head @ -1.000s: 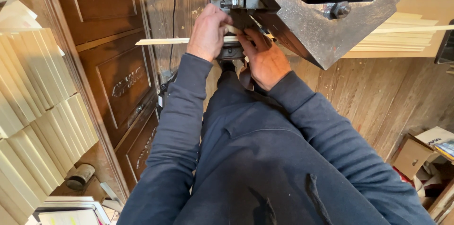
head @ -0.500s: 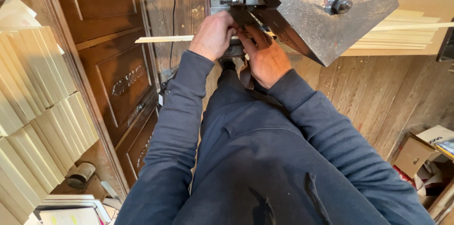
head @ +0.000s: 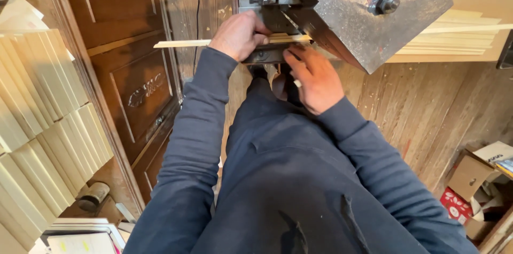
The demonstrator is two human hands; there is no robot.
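Currently: thin pale wood strip [head: 184, 43] runs level across upper centre of frame, left end sticking out free past the left hand [head: 239, 35], the rest going under the grey metal machine [head: 352, 13] at top centre. Strip is light, unfinished, narrow, straight. Left hand lies on top of the strip, fingers curled down over it, pressing it at the machine's edge. Right hand [head: 315, 77] sits just below the strip, fingers spread and bent, fingertips at the machine's lower edge; can't tell if it grips anything. Machine's angled steel plate with a bolt [head: 388, 4] covers where the strip goes in, so the contact point is hidden. More pale strips [head: 454, 40] stacked on a shelf at upper right behind the plate. Left edge of frame: stacks of cream moulding pieces [head: 43, 126] against a dark carved wood panel [head: 128, 72]. Lower right: open cardboard boxes [head: 475, 179] on the floor. Dark blue sleeves and clothing fill the bottom half.
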